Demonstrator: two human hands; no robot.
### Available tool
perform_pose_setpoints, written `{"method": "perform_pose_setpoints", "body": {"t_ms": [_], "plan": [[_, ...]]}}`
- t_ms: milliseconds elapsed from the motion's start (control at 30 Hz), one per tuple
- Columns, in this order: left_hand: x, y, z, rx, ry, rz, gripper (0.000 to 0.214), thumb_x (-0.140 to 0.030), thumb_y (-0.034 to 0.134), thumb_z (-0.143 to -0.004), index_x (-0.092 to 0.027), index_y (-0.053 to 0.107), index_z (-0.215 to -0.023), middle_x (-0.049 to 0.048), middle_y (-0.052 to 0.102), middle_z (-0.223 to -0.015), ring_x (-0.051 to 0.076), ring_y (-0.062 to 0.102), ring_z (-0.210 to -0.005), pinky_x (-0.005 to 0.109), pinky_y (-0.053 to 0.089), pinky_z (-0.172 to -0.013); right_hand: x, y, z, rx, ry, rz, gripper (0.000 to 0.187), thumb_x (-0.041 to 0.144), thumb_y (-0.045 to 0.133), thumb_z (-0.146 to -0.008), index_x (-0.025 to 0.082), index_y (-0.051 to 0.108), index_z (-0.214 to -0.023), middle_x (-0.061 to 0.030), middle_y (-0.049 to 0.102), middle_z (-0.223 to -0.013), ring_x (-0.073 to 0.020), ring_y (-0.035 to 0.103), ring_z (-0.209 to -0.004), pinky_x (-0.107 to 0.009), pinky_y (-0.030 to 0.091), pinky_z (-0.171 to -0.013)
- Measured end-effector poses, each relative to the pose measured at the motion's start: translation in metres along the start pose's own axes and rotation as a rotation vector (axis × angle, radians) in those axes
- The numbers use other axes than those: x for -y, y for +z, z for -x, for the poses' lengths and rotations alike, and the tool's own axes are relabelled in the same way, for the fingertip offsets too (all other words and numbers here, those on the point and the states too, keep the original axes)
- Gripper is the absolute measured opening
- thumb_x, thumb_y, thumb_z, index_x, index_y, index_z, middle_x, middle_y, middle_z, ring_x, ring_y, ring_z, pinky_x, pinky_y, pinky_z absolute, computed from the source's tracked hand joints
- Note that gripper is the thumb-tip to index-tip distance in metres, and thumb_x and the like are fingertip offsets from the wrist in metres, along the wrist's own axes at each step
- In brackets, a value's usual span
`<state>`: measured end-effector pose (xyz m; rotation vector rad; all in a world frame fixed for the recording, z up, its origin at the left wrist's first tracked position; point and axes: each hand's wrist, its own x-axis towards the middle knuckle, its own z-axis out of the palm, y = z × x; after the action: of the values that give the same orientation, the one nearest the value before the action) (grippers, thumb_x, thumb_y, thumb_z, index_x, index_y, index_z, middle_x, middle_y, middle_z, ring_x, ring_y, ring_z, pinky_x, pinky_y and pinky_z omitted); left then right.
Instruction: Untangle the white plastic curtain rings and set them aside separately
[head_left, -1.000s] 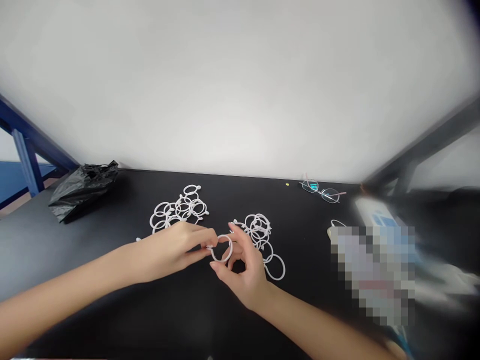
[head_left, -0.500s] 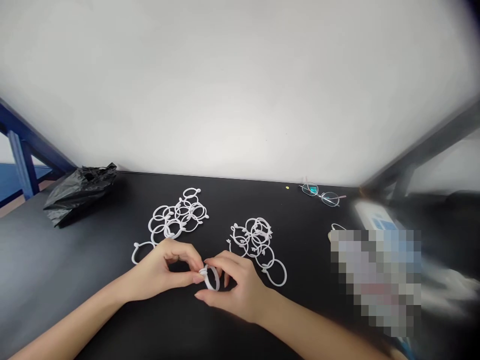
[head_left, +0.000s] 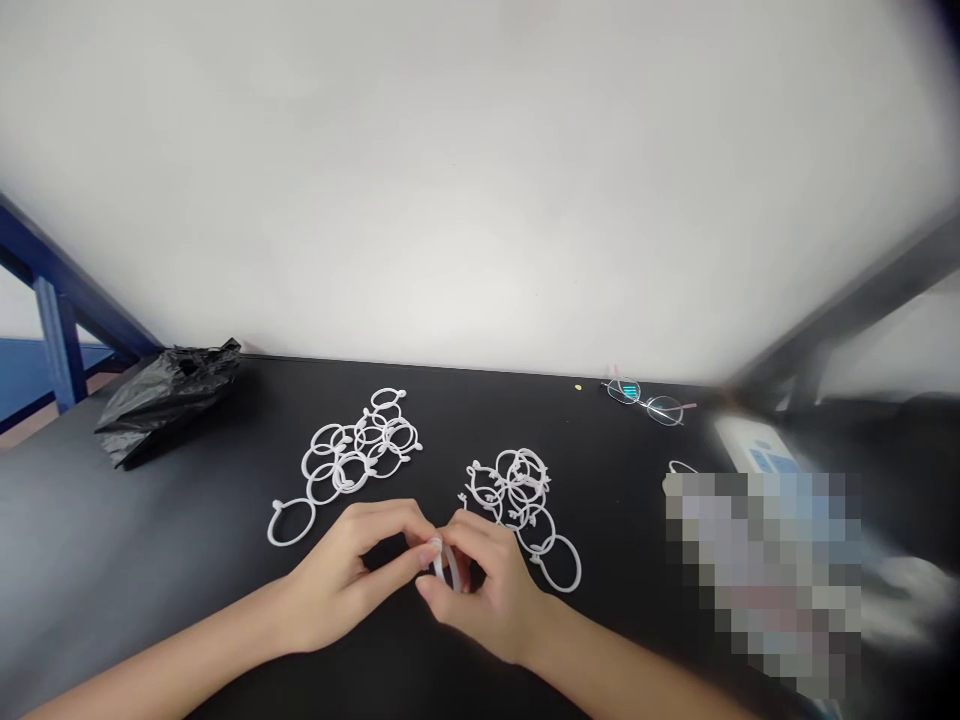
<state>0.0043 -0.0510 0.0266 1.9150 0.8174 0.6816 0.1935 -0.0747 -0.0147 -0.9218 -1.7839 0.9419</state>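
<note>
Both my hands meet over the black table (head_left: 150,560) and pinch one white plastic ring (head_left: 448,566) between them. My left hand (head_left: 352,575) grips its left side with thumb and fingertips. My right hand (head_left: 491,585) curls round its right side. A heap of white rings (head_left: 360,445) lies behind my left hand, with a single ring (head_left: 291,522) at its near left. A second heap of white rings (head_left: 517,485) lies just behind my right hand, and one ring (head_left: 561,563) trails toward my right wrist.
A crumpled black plastic bag (head_left: 161,395) lies at the back left. Spectacles (head_left: 645,400) rest near the back wall on the right. A blurred-out patch (head_left: 765,570) covers things at the right. A blue frame post (head_left: 56,340) stands at far left.
My hands drew the ring toward me and lower onto the table, turning it edge-on. The fingers closed tighter round it. The view shifted slightly.
</note>
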Motion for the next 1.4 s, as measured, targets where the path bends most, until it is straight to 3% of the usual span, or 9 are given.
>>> {"method": "perform_pose_setpoints", "body": {"t_ms": [267,800,933,1033,1100,1167,1300,1400], "plan": [[0.005,0.005,0.000,-0.063,0.066,0.051,0.017,-0.021,0.054,-0.097,-0.019,0.070,-0.094,0.0029,0.070,-0.082,0.013,0.063,-0.072,0.024,0.049,-0.068,-0.003,0.001,-0.001,-0.051,-0.056,-0.012,0.009,0.025,0.069,-0.076,0.017,0.069,-0.076,0.0030,0.048,-0.062,-0.0069,0.040,-0.046,-0.021,0.035,-0.042],[0.007,0.011,0.000,-0.127,0.007,0.109,0.022,-0.028,0.055,-0.097,-0.018,0.072,-0.087,0.0039,0.071,-0.078,0.015,0.065,-0.072,0.026,0.051,-0.069,-0.001,-0.001,-0.003,-0.019,0.005,0.018,0.010,0.025,0.069,-0.076,0.017,0.069,-0.070,0.0030,0.049,-0.062,-0.0069,0.040,-0.047,-0.022,0.036,-0.044],[0.010,0.012,0.001,-0.146,0.023,0.084,0.020,-0.027,0.056,-0.096,-0.019,0.072,-0.087,0.0035,0.071,-0.078,0.014,0.064,-0.070,0.025,0.050,-0.068,-0.005,0.000,-0.001,-0.029,0.029,-0.041,0.018,0.033,0.077,-0.074,0.018,0.073,-0.083,0.0017,0.053,-0.067,-0.0085,0.046,-0.051,-0.022,0.042,-0.046],[0.016,0.000,0.001,-0.222,0.071,0.002,0.017,-0.026,0.057,-0.096,-0.019,0.070,-0.088,0.0036,0.070,-0.078,0.014,0.064,-0.070,0.025,0.051,-0.068,-0.009,-0.002,0.002,-0.025,0.001,-0.137,0.043,0.038,0.075,-0.079,0.020,0.067,-0.116,-0.0055,0.062,-0.089,-0.0128,0.058,-0.063,-0.025,0.051,-0.052],[0.020,-0.015,-0.001,-0.332,0.098,-0.071,0.015,-0.025,0.057,-0.096,-0.019,0.068,-0.089,0.0035,0.069,-0.078,0.014,0.063,-0.071,0.026,0.051,-0.069,-0.009,-0.003,0.004,-0.026,-0.005,-0.172,0.047,0.036,0.068,-0.085,0.022,0.058,-0.129,-0.0104,0.063,-0.107,-0.0143,0.062,-0.070,-0.026,0.053,-0.056],[0.023,-0.033,-0.003,-0.450,0.121,-0.166,0.012,-0.023,0.057,-0.095,-0.019,0.066,-0.090,0.0038,0.069,-0.082,0.015,0.063,-0.075,0.027,0.051,-0.069,-0.007,-0.004,0.004,-0.028,0.009,-0.174,0.043,0.033,0.063,-0.088,0.024,0.055,-0.129,-0.0115,0.064,-0.114,-0.0140,0.063,-0.072,-0.026,0.053,-0.057],[0.027,-0.065,-0.005,-0.618,0.239,-0.539,0.006,-0.021,0.060,-0.092,-0.019,0.066,-0.089,0.0036,0.065,-0.085,0.015,0.061,-0.076,0.027,0.051,-0.070,-0.001,-0.005,0.003,-0.016,0.028,-0.153,0.031,0.031,0.061,-0.089,0.022,0.059,-0.119,-0.0091,0.066,-0.107,-0.0124,0.061,-0.067,-0.026,0.053,-0.057],[0.033,-0.080,-0.004,-0.506,0.272,-0.777,0.012,-0.024,0.057,-0.094,-0.018,0.067,-0.091,0.0059,0.068,-0.092,0.016,0.064,-0.082,0.028,0.053,-0.075,0.001,-0.005,0.002,-0.023,0.034,-0.127,0.023,0.030,0.061,-0.089,0.021,0.062,-0.111,-0.0068,0.066,-0.100,-0.0112,0.060,-0.064,-0.025,0.053,-0.056]]}}
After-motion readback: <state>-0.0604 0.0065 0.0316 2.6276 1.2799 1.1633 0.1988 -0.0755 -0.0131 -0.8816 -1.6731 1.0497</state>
